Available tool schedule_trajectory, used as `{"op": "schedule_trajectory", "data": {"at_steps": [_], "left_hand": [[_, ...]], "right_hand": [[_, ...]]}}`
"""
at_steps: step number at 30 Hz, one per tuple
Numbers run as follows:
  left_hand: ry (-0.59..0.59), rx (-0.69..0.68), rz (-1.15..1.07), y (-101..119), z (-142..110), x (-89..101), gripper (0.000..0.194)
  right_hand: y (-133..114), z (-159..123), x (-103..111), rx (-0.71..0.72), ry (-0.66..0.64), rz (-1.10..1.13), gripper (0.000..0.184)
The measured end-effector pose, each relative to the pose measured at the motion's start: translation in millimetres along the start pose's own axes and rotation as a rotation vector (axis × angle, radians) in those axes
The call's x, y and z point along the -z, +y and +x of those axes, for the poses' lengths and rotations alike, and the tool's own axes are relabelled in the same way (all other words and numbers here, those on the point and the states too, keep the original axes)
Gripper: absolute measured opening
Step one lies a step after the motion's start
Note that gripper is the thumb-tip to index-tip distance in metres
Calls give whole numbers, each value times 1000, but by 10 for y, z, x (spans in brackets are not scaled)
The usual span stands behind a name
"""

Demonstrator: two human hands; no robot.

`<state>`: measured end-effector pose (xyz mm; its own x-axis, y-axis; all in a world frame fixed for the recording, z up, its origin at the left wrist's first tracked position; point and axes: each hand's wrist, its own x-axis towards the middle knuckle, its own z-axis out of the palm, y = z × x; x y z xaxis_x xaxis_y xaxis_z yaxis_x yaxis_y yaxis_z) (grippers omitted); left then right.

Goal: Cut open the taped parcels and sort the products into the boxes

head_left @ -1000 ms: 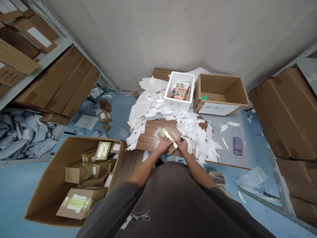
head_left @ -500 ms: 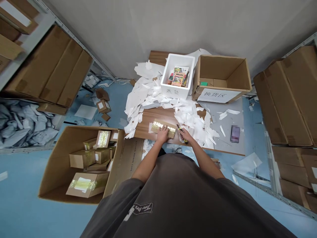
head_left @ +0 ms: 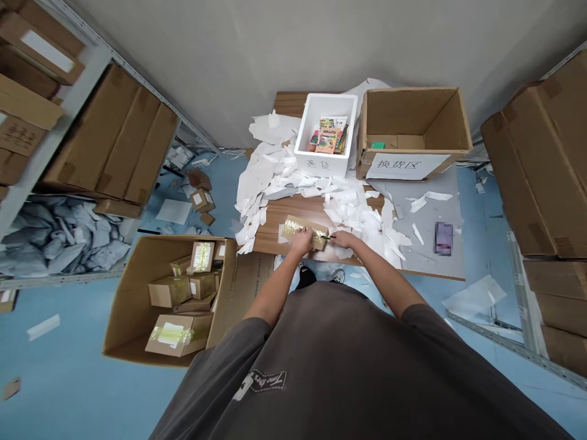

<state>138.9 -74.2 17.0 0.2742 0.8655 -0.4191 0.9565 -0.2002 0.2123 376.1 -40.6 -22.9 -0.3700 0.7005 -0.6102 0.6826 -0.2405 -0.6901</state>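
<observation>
The right hand [head_left: 342, 239] grips a cutter [head_left: 329, 237], tip over a taped package [head_left: 292, 229] on the table [head_left: 287, 209]; the left hand [head_left: 301, 241] touches the package, its grip unclear. A white box [head_left: 337, 166] reads "退货"; a carton [head_left: 408, 113], "换货区"; the shirt patch [head_left: 269, 380], "Time".

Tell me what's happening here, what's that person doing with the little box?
A person's left hand is on a taped cardboard parcel lying on the wooden table. The right hand holds a small black-and-yellow tool, maybe a cutter, with its tip at the parcel's right end; it's too small to tell whether it's cutting. White scraps lie all around, and a white bin with colourful booklets stands behind.
</observation>
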Motion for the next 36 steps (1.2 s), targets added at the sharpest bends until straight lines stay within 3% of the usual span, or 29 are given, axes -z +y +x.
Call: {"op": "schedule_trajectory", "data": {"at_steps": [4,6,9,13,18,22,25,28,32,36], "left_hand": [[-18,7,47,-5,32,13,83],[-22,1,64,-1,42,29,77],[-26,19,63,17,42,61,73],[-21,4,56,19,-2,104,73],[19,-10,-13,-91,-3,171,68],[21,27,45,-207,161,193,110],[-57,30,48,-284,296,172,124],[-51,-10,35,-353,334,126,108],[53,-58,41,-409,250,24,85],[103,-52,26,-410,222,-93,77]], "right_hand": [[101,-84,-51,-111,-146,324,44],[137,-149,-106,-146,-155,435,50],[152,-248,-201,-163,-122,502,55],[210,-415,-303,-148,-215,484,52],[318,-604,-390,-120,-6,519,48],[314,-657,-476,-125,110,598,47],[278,-652,-519,-136,136,544,46],[222,-632,-541,-120,216,401,39],[124,-625,-577,0,271,176,17],[21,-650,-605,-6,276,-66,23]]}}
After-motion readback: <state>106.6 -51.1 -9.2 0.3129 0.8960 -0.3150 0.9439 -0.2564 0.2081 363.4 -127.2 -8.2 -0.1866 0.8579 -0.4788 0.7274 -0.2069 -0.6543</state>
